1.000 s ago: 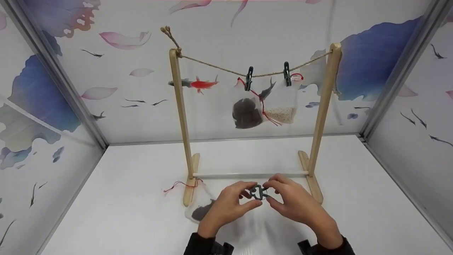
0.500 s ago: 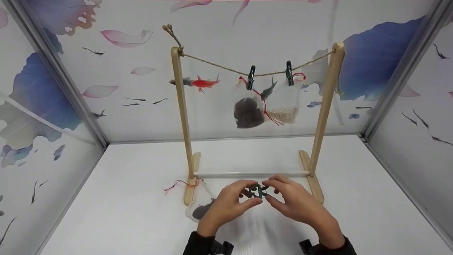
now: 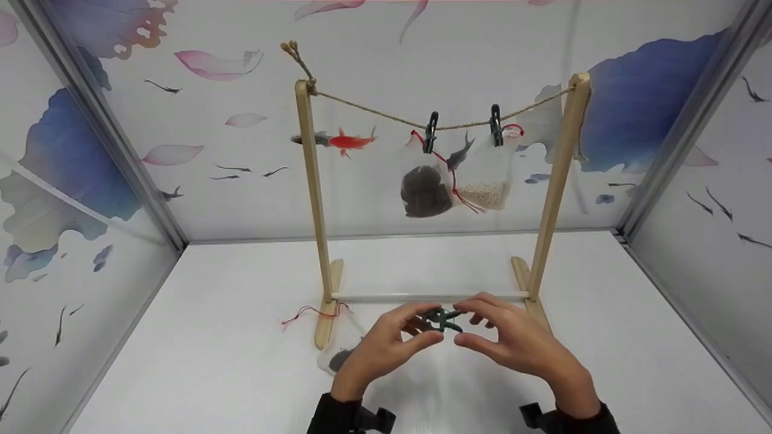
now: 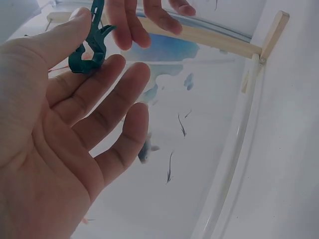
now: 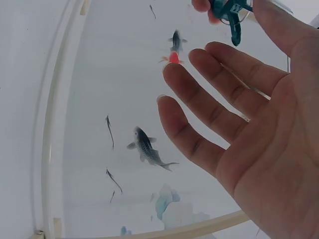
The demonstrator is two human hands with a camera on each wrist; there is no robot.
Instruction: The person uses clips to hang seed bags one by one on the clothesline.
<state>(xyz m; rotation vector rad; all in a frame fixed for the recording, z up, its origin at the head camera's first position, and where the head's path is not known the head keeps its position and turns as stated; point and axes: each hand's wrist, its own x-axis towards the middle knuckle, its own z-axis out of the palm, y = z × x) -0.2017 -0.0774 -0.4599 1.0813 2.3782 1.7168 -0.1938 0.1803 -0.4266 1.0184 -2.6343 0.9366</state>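
Note:
My left hand (image 3: 386,346) pinches a dark green spring clip (image 3: 444,319) between thumb and fingertips, low in front of the wooden rack. In the left wrist view the clip (image 4: 89,59) lies against the index finger, under the thumb. My right hand (image 3: 512,343) is spread just right of the clip's handles, thumb and fingers parted around them. A gap shows between its thumb and the lower handle. On the table, partly behind my left hand, lies a clear bag (image 3: 329,360) with dark contents and a red drawstring (image 3: 309,310) reaching over the rack's left foot.
A wooden rack (image 3: 313,199) with a sagging rope (image 3: 368,113) stands ahead. Two dark clips (image 3: 430,134) hold a bag of dark contents (image 3: 425,193) and a bag of pale grains (image 3: 485,194). Painted walls enclose the white table (image 3: 199,337).
My right hand has eased off the clip's handles and moved slightly right, its thumb now apart from them. The clip has tilted a little in my left hand.

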